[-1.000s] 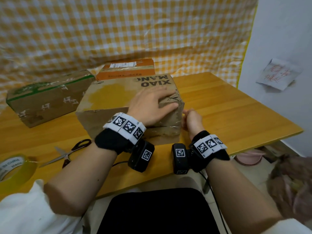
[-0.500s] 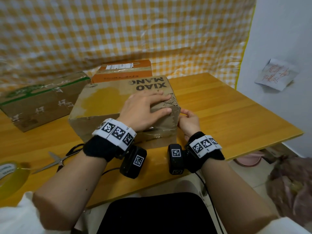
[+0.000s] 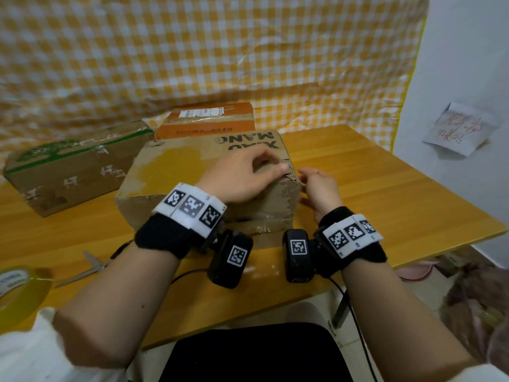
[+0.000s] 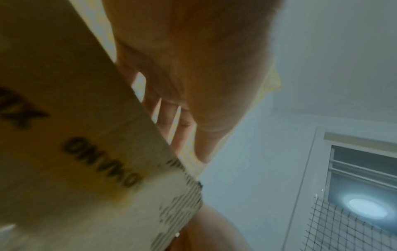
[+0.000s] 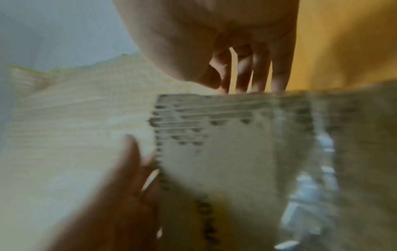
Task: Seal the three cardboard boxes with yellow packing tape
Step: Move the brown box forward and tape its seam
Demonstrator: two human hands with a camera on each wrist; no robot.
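Note:
The brown "XIAO MANG" box (image 3: 192,150) stands mid-table with a yellow tape strip (image 3: 170,169) across its top. My left hand (image 3: 259,172) presses, fingers slightly bent, on the top near the torn front right corner; the left wrist view shows those fingers (image 4: 171,118) flat on the box (image 4: 75,135). My right hand (image 3: 316,186) touches the box's right side at that corner, its fingers (image 5: 247,68) straight against the cardboard (image 5: 236,152). The yellow tape roll (image 3: 19,288) lies at the near left edge. A green-striped box (image 3: 68,166) and an orange box (image 3: 206,125) stand behind.
Scissors (image 3: 91,267) lie on the wooden table (image 3: 385,205) left of my left forearm. A yellow checked sheet hangs behind the table. A white wall with a paper note (image 3: 462,130) is on the right. The table's right half is bare wood.
My right hand has risen along the box's right side to the top corner. My left hand's fingers have drawn in a little on the box top.

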